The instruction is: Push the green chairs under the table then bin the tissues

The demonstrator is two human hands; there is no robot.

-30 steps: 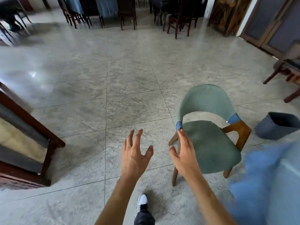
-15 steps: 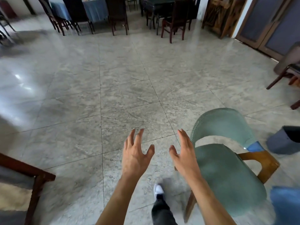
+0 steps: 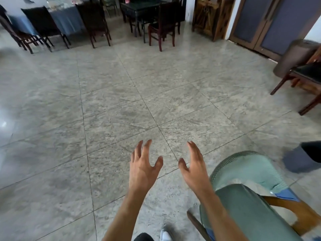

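A green chair [image 3: 250,202] with a curved mesh back, wooden arms and blue tape stands at the lower right. My right forearm crosses in front of its seat. My right hand [image 3: 194,168] hovers open over the floor just left of the chair back, apart from it. My left hand [image 3: 143,168] is beside it, fingers spread, holding nothing. A grey bin [image 3: 302,158] sits on the floor at the right edge, behind the chair. No tissues or table edge show near me.
Grey tiled floor [image 3: 121,110] stretches ahead. Dark wooden chairs [image 3: 162,25] and tables, one with a blue cloth [image 3: 66,20], line the far wall. A brown chair [image 3: 305,75] stands at the right, near double doors [image 3: 271,23]. My shoe [image 3: 165,235] shows at the bottom.
The view has swung up and left: the green chair slid toward the lower right corner and the wooden furniture at the left left the frame. My right hand came off the chair arm.
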